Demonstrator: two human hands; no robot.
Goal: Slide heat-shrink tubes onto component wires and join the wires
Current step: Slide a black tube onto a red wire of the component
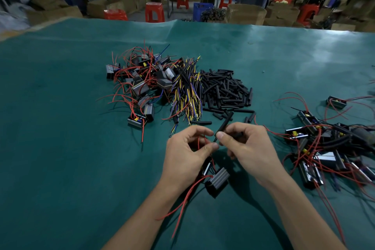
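Observation:
My left hand [187, 153] pinches a thin red wire [199, 142] between thumb and forefinger. That wire belongs to a ribbed grey-black component [217, 181] hanging just below the palm, with more red leads trailing toward my forearm. My right hand [246, 145] pinches a black heat-shrink tube [224, 124] that points up and away, its lower end meeting the left fingertips. Whether the wire tip is inside the tube is hidden by the fingers.
On the green table cover [60, 148] lie a heap of components with red wires [142, 81], a bundle of multicoloured wires [186, 91], a pile of black tubes [225, 89], and joined units [328, 152] at the right. Red stools and boxes stand beyond the table.

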